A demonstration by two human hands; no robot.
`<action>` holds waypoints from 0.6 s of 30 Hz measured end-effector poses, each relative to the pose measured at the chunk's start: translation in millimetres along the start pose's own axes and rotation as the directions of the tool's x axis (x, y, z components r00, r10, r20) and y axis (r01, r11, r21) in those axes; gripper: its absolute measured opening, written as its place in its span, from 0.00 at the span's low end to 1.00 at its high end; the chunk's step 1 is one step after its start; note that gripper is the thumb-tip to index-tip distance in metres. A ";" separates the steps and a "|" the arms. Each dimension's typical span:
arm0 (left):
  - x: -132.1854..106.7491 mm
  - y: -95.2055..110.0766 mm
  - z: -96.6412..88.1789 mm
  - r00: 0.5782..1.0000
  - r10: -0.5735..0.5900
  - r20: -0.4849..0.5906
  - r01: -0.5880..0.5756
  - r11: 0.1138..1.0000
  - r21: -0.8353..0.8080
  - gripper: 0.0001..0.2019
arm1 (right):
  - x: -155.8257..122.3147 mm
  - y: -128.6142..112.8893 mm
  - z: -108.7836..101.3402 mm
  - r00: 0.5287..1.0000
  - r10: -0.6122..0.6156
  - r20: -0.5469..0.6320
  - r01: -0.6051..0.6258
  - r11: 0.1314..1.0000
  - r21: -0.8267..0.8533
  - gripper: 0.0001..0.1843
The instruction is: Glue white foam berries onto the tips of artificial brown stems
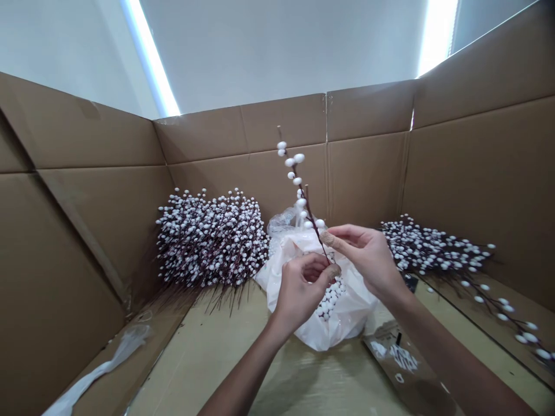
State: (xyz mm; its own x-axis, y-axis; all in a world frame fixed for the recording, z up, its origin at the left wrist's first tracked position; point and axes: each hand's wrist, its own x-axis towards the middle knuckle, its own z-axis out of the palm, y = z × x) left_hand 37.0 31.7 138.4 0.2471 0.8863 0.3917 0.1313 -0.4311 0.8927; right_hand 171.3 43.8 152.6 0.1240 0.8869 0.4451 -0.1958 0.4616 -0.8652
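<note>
A thin dark twig with white bead buds (299,188) stands nearly upright in the middle of the view. My left hand (301,289) pinches its lower stem between thumb and fingers. My right hand (368,257) is curled beside it, fingertips touching the stem just above the left hand. Right under both hands sits a white plastic bag (342,320) holding loose white beads.
Tall cardboard walls (87,231) enclose the brown work surface. A dense bundle of beaded twigs (212,240) lies at the back left, another pile (433,248) at the right. A crumpled plastic strip (108,358) lies front left. A dark packet (401,355) rests near my right forearm.
</note>
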 end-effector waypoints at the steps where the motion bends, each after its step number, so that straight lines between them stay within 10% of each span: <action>1: 0.2 0.0 -0.4 1.000 -0.002 0.003 0.002 1.000 0.010 0.08 | 2.3 -2.9 -4.3 1.000 -0.029 -0.006 0.028 0.999 -0.042 0.19; 18: -8.5 -15.9 26.8 0.992 0.002 0.124 -0.031 0.972 0.234 0.07 | 1.2 -18.0 -8.4 0.998 -0.003 0.059 -0.008 0.982 0.189 0.14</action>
State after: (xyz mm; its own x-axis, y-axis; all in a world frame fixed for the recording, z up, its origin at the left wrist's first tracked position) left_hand 58.5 26.4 115.0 0.3641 0.8578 0.3628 0.3449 -0.4860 0.8030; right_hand 183.2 36.4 166.8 0.0675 0.8851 0.4605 -0.3775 0.4499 -0.8094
